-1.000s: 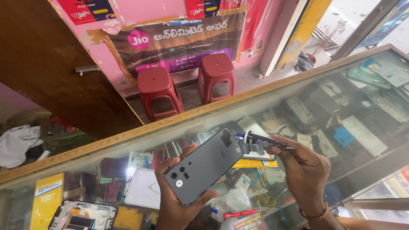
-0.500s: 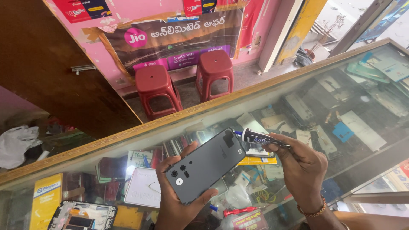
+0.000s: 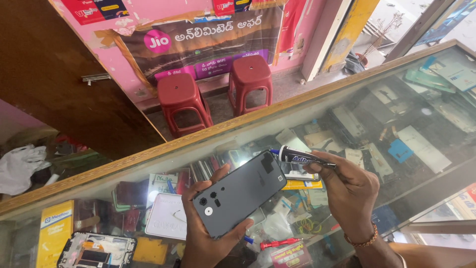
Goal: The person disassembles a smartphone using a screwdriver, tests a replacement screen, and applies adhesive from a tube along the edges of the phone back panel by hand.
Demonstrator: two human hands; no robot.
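in the head view, a dark phone back cover (image 3: pixel 241 194) is gripped by the curled fingers of the left hand (image 3: pixel 208 233) above a glass counter (image 3: pixel 411 99). a black glue tube (image 3: pixel 302 158) is pinched in the right hand (image 3: pixel 347 191), its blue tip touching the cover's upper edge.

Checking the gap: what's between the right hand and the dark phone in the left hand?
Head view: a black adhesive tube, pinched in the right hand, spans the gap; its blue nozzle meets the dark phone held by the left hand.

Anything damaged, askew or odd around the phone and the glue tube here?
Nothing odd with the phone in the left hand or the tube in the right hand. On the wall, the banner hangs crooked with torn, peeling tape at its corner.
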